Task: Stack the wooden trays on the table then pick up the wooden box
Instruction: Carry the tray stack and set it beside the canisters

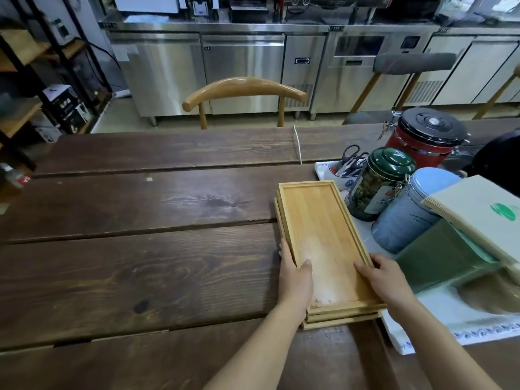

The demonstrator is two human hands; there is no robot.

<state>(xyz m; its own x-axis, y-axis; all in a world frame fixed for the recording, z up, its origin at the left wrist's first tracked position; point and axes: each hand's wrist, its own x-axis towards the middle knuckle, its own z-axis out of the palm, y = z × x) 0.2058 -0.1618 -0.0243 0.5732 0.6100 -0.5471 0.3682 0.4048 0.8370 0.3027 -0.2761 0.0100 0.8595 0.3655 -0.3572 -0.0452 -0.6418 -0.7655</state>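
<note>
A stack of light wooden trays [320, 220] lies on the dark plank table [140, 263], right of centre. The top tray sits slightly askew on those beneath. My left hand [295, 280] grips the stack's left long edge near its front end, thumb resting inside the top tray. My right hand [385, 277] holds the right long edge, thumb on the rim. No wooden box shows in view.
Right of the trays stand a green tin [380, 181], a blue canister [408, 212], a red canister with a black lid [425, 136], scissors in a holder [351, 161], a green box [441, 254] and paper sheets [484, 209]. A wooden chair [242, 91] faces the far edge.
</note>
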